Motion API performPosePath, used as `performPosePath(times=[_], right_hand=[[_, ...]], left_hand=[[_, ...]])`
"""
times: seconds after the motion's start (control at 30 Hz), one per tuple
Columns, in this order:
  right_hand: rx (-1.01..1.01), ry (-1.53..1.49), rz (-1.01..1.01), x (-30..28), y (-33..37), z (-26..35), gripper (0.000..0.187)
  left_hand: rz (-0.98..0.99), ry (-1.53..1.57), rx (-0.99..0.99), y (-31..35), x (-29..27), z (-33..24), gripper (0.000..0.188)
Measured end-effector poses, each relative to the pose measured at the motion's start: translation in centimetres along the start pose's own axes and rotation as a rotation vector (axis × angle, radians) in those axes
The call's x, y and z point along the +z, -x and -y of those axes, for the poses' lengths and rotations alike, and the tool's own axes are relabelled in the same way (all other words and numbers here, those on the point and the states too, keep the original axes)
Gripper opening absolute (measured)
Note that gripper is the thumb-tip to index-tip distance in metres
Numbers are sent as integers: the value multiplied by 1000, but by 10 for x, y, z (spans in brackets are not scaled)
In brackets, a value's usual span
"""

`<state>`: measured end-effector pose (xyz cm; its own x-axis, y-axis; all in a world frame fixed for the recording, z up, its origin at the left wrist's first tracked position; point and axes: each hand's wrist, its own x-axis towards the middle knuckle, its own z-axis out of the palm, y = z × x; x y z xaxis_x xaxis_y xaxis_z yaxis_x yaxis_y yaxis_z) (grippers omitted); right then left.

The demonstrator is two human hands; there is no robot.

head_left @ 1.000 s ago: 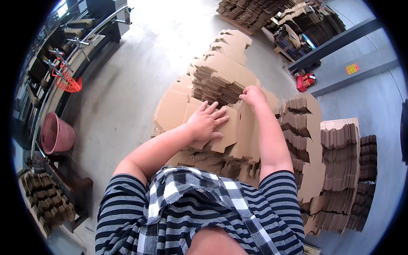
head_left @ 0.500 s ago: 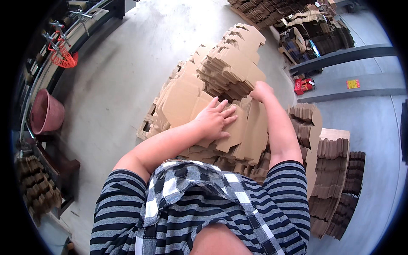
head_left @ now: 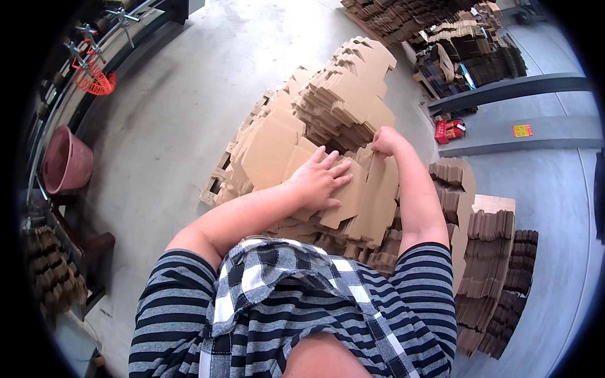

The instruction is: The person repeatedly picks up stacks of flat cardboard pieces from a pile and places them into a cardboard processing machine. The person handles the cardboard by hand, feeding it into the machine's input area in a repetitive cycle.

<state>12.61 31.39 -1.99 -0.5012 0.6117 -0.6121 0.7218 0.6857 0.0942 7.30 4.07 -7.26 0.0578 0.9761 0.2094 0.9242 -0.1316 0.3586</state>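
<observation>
Flat left hand, curled right hand on the cardboard pile

Our left hand (head_left: pixel 317 184) lies palm down, fingers spread and gripping nothing, on the top cardboard sheet (head_left: pixel 354 198) of the pile just in front of our body. Our right hand (head_left: pixel 387 141) is curled in at the far right edge of this pile, thumb side toward the sheets; we cannot tell whether its fingers pinch any cardboard.

Around our hands, the sheets lie flat with notched edges, folded flaps showing here and there. Just past our fingertips, a taller stack (head_left: pixel 345 94) of the same tan board rises, its layers uneven. To the right of our right forearm, browner stacks (head_left: pixel 485 252) stand close together.

Farther out on the left, we see a pink bucket (head_left: pixel 66 165), and above it an orange coiled hose (head_left: pixel 94 82) hanging at a long machine (head_left: pixel 142 31). Another bundle of cardboard (head_left: pixel 55 264) sits at lower left. Beyond the pale floor (head_left: pixel 164 138), more stacks (head_left: pixel 394 19) fill the top right, with a grey beam (head_left: pixel 510 89) and a red object (head_left: pixel 449 131) near the wall.
</observation>
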Motion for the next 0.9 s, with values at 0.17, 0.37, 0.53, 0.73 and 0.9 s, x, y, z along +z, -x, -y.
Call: performPosePath(times=[0.17, 0.37, 0.53, 0.73, 0.9], right_hand=[[11, -70, 35, -4, -3, 2, 14], [101, 74, -358, 13, -16, -30, 19], [263, 96, -570, -10, 18, -57, 17], [174, 114, -573, 22, 31, -56, 34], [-157, -429, -584, 79, 46, -50, 54]], left_hand=[[21, -9, -13, 3, -5, 0, 68], [15, 4, -5, 2, -2, -3, 68], [34, 2, -23, 2, -5, -1, 68], [44, 8, -22, 2, -9, -1, 68], [60, -7, -23, 1, -12, -3, 69]])
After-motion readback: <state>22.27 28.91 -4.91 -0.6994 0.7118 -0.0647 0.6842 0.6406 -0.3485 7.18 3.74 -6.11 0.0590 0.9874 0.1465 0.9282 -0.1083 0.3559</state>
